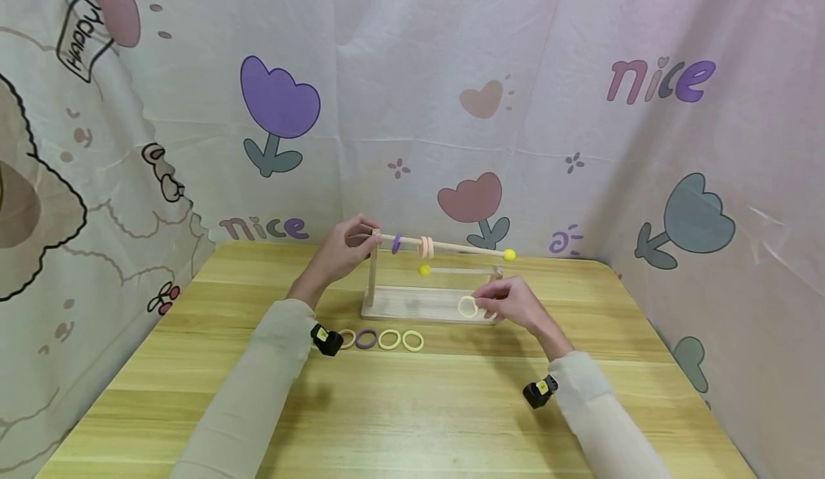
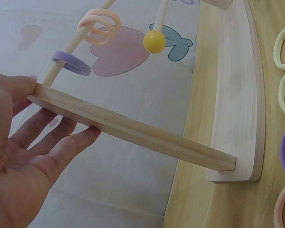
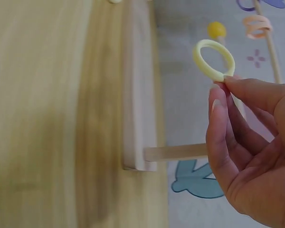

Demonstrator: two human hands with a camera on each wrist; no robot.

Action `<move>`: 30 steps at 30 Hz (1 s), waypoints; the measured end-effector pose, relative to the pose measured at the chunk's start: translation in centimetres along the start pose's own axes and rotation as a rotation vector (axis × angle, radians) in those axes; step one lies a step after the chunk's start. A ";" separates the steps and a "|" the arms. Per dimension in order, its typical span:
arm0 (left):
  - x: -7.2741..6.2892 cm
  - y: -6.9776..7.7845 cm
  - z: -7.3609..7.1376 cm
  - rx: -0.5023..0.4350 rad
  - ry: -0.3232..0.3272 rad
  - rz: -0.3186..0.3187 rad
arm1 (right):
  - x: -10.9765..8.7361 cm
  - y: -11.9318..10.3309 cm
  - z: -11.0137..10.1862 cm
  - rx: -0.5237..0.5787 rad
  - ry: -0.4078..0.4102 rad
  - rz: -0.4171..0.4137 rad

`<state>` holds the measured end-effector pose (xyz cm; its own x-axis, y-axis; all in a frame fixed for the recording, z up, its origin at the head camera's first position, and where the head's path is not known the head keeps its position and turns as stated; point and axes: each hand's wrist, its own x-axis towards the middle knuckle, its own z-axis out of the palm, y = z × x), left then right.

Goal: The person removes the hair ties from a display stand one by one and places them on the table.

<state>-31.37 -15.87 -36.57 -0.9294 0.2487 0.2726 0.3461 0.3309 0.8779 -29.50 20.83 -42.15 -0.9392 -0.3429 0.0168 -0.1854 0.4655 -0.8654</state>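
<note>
A wooden stand, its base (image 1: 412, 306) flat on the table, carries two rods with yellow end balls. My left hand (image 1: 341, 251) grips the top of the left post (image 2: 133, 127) between thumb and fingers. From that post the upper rod (image 1: 467, 250) runs rightward, bearing a purple ring (image 1: 396, 243) and several peach rings (image 1: 426, 248). The lower rod (image 1: 459, 271) comes from the right post and ends in a yellow ball (image 1: 424, 271). Near the right post, my right hand (image 1: 514, 304) pinches a pale yellow ring (image 3: 198, 59) by its edge, raised above the table.
In front of the base lies a row of loose rings: a peach ring (image 1: 353, 339), a purple ring (image 1: 357, 341) and two pale yellow rings (image 1: 380, 341). My left wrist camera partly covers the row's left end. A patterned cloth (image 1: 412, 107) hangs behind the table (image 1: 412, 407).
</note>
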 end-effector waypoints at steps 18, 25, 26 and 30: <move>0.2 -0.3 0.0 0.000 -0.004 0.002 | 1.4 1.2 3.6 -0.025 -0.162 -0.004; 0.1 -0.2 0.0 -0.008 -0.004 -0.001 | 1.7 1.3 4.9 -0.016 -0.198 0.013; 0.2 -0.2 0.0 -0.009 -0.003 0.000 | 1.7 1.4 5.1 -0.021 -0.199 0.021; 0.2 -0.2 0.0 -0.009 -0.003 0.001 | 1.9 1.7 5.7 -0.033 -0.205 0.041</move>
<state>-31.59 -15.90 -36.67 -0.9288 0.2514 0.2724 0.3457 0.3224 0.8812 -29.99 16.30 -46.39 -0.8683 -0.4803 -0.1237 -0.1605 0.5081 -0.8462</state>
